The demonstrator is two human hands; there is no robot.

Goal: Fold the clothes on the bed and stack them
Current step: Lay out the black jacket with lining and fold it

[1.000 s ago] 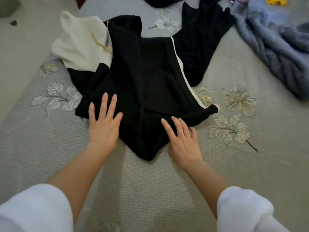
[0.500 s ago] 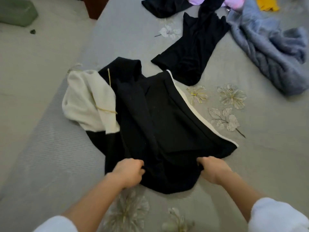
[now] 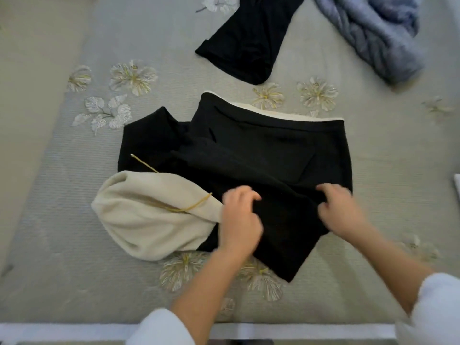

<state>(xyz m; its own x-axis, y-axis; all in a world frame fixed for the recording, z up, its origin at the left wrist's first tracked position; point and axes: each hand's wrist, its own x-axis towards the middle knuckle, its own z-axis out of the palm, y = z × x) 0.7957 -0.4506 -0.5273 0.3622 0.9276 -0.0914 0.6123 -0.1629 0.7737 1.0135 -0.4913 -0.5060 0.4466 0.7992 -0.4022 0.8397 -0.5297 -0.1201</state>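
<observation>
Black garment lies half-folded mid-bed, left hand and right hand each pinching its near black layer with curled fingers; best to carry both corners level, then tuck in the loose cream part.

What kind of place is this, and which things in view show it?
Probably a bedroom at home. The surface is a grey bedspread with embroidered flowers, and loose clothes lie on it: a black and cream garment, a plain black garment and a grey-blue knit.
</observation>
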